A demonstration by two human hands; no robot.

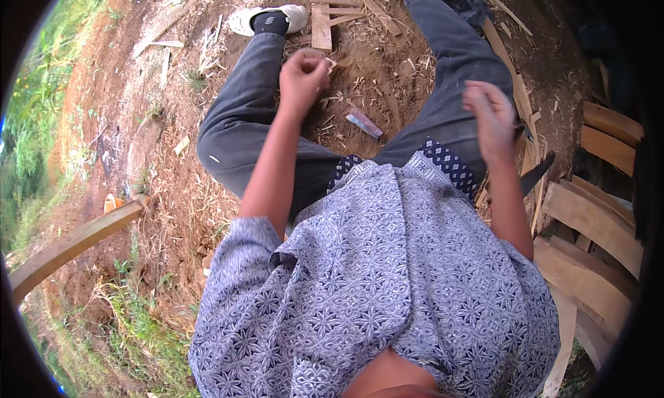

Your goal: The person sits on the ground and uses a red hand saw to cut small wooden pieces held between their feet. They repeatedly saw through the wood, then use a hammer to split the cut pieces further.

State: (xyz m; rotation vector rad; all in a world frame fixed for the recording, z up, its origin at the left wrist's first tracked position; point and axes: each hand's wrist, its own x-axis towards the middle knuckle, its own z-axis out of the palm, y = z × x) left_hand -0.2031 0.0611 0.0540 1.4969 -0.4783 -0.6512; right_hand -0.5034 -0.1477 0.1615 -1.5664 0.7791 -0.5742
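Note:
My left hand [304, 79] is raised over the inner side of my left leg, its fingers drawn together in a pinch. A small pale piece [331, 66] shows at the fingertips; its kind cannot be made out. My right hand [490, 118] hovers above my right thigh, with its fingers bent and smeared by motion, so its grip is unclear. On the soil between my legs lies a small see-through packet or tube [364, 123] with pinkish and bluish tints. Beyond my left hand, a short flat board [321, 24] rests on the ground, with thin wooden slats [344, 12] beside it.
Wood shavings and chips litter the brown soil. Long wooden strips [508, 55] run along my right leg. Several thick planks [588, 211] are stacked at the right. A wooden beam [76, 246] juts in from the left, near grass [138, 315].

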